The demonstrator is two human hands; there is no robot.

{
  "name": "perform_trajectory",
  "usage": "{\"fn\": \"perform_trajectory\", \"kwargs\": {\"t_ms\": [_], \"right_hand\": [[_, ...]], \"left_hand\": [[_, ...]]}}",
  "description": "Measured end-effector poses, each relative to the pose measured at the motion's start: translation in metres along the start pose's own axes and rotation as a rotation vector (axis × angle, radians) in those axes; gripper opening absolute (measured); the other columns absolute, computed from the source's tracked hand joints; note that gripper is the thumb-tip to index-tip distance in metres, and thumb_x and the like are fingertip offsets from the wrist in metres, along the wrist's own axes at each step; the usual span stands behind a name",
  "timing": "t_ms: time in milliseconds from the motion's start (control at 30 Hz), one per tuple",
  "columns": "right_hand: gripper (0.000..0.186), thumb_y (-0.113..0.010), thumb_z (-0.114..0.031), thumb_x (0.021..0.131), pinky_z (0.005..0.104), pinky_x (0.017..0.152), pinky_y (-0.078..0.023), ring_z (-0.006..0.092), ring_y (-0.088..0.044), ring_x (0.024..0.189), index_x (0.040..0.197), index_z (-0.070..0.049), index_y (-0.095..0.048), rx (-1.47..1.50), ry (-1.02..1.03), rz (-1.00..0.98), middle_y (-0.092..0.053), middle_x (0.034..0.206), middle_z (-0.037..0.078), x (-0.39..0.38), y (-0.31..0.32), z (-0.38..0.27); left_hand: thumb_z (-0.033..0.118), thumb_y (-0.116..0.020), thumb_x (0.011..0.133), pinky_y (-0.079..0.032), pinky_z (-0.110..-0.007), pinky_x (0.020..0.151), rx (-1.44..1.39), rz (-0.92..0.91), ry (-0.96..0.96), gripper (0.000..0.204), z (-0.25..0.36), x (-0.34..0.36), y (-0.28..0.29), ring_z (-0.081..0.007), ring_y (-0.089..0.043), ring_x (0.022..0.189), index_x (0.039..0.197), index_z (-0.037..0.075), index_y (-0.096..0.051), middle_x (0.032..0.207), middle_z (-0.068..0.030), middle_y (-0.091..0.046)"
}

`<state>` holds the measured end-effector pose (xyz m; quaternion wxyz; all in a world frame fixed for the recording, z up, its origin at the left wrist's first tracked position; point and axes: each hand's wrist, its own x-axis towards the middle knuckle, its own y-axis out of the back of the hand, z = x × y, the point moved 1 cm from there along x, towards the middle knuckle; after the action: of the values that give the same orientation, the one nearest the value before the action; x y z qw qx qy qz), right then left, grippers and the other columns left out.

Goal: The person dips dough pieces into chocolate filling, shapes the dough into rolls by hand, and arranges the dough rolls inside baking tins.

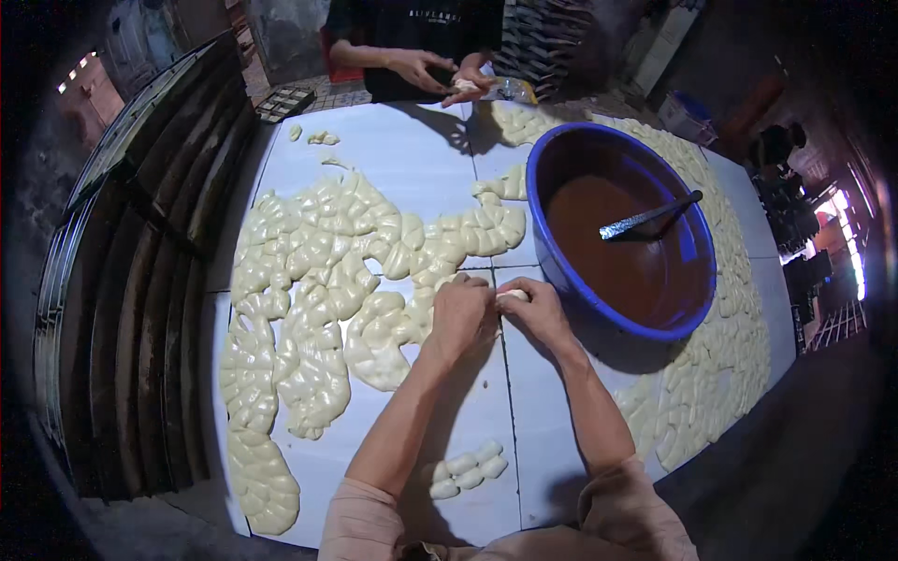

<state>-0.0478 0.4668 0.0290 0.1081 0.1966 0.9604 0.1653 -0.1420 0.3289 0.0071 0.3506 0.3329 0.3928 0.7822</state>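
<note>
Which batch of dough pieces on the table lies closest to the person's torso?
The small cluster between the forearms, far smaller than the broad left spread or the spread right of the blue basin.

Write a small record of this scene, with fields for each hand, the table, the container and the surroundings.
Left hand: fingers curled, beside pale dough pieces; any grip unclear
Right hand: holds a small pale lump
Table: white, dough pieces spread left and right; small cluster near the person
Basin: blue, right of both hands; brown liquid inside, tool lying partly over it
Co-worker: across the table, hands at something pale
Left side: dark rack
</note>
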Motion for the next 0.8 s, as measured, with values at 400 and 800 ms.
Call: {"fn": "perform_trajectory", "kwargs": {"t_ms": [400,800], "right_hand": [[0.038,-0.064,-0.018,0.087,0.0284,0.087,-0.051,0.0156,-0.063,0.094,0.117,0.004,-0.061,0.903,-0.041,-0.224,-0.065,0.109,0.011,-0.072,0.026,-0.025],[0.034,-0.067,-0.019,0.092,0.0227,0.060,-0.053,0.0102,-0.065,0.071,0.120,0.000,-0.061,0.432,-0.044,-0.026,-0.068,0.088,0.003,-0.110,0.012,0.005]], "left_hand": [[0.023,-0.076,0.074,-0.045,-0.048,0.098,-0.130,-0.032,0.095,0.073,0.004,-0.015,-0.005,-0.0404,-0.055,0.119,0.141,0.007,-0.049,0.142,-0.0256,-0.047],[0.010,-0.075,0.083,-0.054,-0.027,0.078,-1.046,-0.129,0.463,0.028,0.085,-0.066,0.044,-0.0145,-0.067,0.082,0.105,-0.008,-0.070,0.090,-0.0113,-0.072]]}}
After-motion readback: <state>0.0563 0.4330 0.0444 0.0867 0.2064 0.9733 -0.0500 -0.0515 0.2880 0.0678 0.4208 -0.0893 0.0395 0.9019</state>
